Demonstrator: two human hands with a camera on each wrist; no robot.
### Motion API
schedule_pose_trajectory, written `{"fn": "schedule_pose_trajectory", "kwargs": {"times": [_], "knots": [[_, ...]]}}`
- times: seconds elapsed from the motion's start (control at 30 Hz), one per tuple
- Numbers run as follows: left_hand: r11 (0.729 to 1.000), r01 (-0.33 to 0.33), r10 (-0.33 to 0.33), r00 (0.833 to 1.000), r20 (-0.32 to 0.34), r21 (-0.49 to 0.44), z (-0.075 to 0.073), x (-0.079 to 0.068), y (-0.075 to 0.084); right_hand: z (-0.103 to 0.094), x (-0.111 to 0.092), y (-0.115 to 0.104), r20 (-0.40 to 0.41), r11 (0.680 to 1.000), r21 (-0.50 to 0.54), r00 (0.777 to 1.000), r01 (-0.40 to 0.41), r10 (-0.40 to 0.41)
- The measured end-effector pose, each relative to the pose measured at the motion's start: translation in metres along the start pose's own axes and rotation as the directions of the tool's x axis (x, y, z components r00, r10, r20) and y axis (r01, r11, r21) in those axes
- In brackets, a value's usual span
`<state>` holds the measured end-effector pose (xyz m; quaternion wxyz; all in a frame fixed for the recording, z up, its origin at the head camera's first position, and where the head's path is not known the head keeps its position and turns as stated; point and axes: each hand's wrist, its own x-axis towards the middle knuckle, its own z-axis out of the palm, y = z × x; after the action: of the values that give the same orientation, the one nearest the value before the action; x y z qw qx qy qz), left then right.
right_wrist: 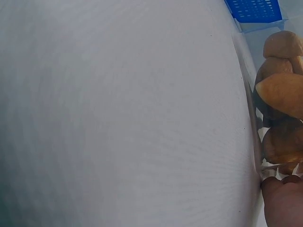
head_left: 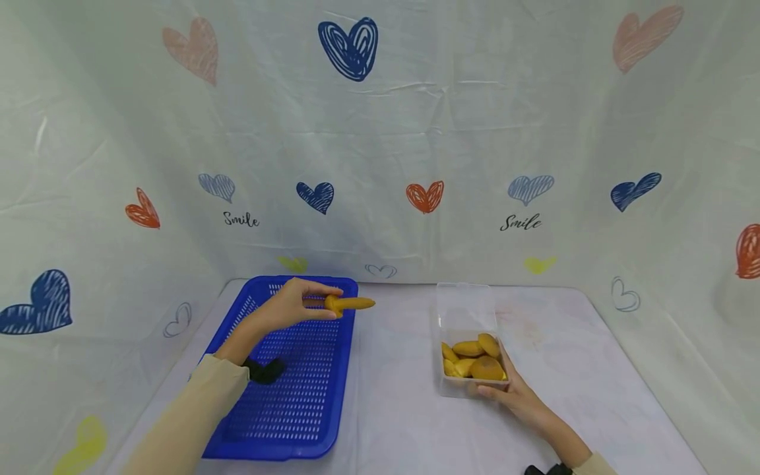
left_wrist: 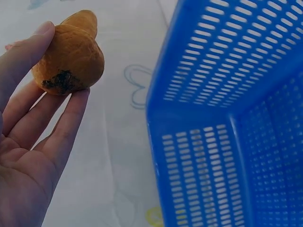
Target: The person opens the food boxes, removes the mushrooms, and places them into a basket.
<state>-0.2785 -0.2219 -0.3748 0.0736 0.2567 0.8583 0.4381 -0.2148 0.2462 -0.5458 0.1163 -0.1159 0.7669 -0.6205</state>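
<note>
We can read one word, "Smile", printed twice in black, handwriting-style letters on the white backdrop cloth (head_left: 380,125) in the head view. We find the left lettering (head_left: 241,219) just below a pale blue striped heart (head_left: 217,187), its line sloping slightly down to the right. We see the right lettering (head_left: 520,222) just below another pale blue heart (head_left: 530,189), sloping slightly up to the right.

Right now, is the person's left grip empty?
No, the left grip pinches a yellow-brown piece with a dark patch on it.
</note>
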Motion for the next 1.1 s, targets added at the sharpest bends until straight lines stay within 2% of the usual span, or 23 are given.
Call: {"fn": "schedule_pose_trajectory", "kwargs": {"times": [0.3,0.47,0.6,0.77,1.1], "knots": [[0.995,0.049,-0.049,0.999,-0.006,-0.086,-0.003,-0.015,-0.029,0.000,0.001,0.001,-0.006,1.000,-0.002,1.000,0.008,-0.008],[0.989,0.070,-0.076,0.996,-0.045,-0.132,-0.005,-0.024,-0.045,0.001,0.000,0.001,-0.010,1.000,-0.006,1.000,0.008,-0.008],[0.987,0.093,-0.102,0.993,-0.065,-0.134,-0.007,-0.029,-0.053,0.001,0.000,0.001,-0.010,1.000,0.001,1.000,0.005,-0.005],[0.987,0.129,-0.137,0.987,-0.089,-0.093,-0.007,-0.034,-0.066,0.000,0.001,0.002,-0.005,1.000,0.007,1.000,0.011,-0.011],[0.985,0.162,-0.167,0.980,-0.103,-0.061,-0.004,-0.039,-0.092,0.000,0.000,0.001,-0.012,1.000,-0.012,1.000,0.004,-0.004]]}}
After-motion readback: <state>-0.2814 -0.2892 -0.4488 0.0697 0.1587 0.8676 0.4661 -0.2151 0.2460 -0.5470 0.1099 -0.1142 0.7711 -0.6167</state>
